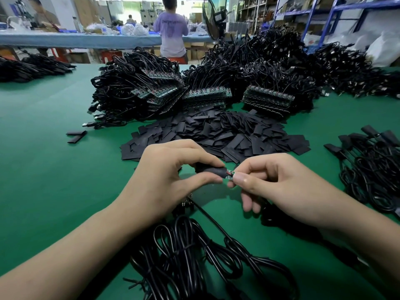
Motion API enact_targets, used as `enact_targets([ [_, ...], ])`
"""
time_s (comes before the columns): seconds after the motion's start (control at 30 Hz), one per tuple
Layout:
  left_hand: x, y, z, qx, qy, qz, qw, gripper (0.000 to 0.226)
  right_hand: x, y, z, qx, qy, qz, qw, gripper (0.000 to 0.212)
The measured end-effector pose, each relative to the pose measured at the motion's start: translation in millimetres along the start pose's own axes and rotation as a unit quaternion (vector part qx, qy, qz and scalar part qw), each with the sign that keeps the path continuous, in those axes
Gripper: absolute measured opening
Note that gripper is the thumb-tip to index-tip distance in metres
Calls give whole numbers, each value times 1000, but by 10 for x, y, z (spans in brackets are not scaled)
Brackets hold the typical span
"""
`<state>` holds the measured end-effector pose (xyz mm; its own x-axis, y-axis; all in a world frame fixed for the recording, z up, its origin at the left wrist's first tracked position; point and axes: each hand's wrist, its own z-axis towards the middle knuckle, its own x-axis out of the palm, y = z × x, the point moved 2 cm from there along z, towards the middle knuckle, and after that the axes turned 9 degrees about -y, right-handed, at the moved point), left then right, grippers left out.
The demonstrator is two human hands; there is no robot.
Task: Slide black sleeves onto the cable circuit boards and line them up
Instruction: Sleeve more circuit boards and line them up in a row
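The left hand (171,176) pinches a black sleeve (213,171) between thumb and forefinger. The right hand (281,185) pinches the far end of a small circuit board (229,174) the same way, with its other fingers curled underneath. Both are held just above the green table (43,169), in front of the near edge of a loose pile of flat black sleeves (216,135).

Behind that pile lie 3 heaps of black cable with rows of green boards facing the camera: left (140,92), middle (205,96) and right (268,98). Off to the left, 2 stray sleeves (75,136) lie on the cloth. At the right edge is a bundle of cables with sleeved ends (372,169). Coiled cable (194,256) fills the foreground below the wrists, and 1 strand rises from it toward the left palm. Beyond the table, a person in a purple shirt (171,29) stands at another bench beside a fan (213,20), with blue shelving (346,14) to the right.

The left fingers hide much of the sleeve, and the right thumb covers the tip of the board. The sleeve is matte black and rounded open, and it covers most of the board. Only a short green stub with a red spot shows between the sleeve mouth and the right fingertips.
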<state>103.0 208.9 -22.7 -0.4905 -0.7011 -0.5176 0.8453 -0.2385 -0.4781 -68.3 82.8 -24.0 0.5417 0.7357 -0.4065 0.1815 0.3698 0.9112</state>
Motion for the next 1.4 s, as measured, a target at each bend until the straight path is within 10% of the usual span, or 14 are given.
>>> enact_targets([
  [0.97, 4, -38, -4, 40, 25, -2, 999, 17, 45, 10, -23, -16, 8, 31, 999, 21],
  [1.4, -21, 3, 1, -85, -108, 34, 990, 43, 117, -25, 13, -70, -77, -22, 994, 15],
])
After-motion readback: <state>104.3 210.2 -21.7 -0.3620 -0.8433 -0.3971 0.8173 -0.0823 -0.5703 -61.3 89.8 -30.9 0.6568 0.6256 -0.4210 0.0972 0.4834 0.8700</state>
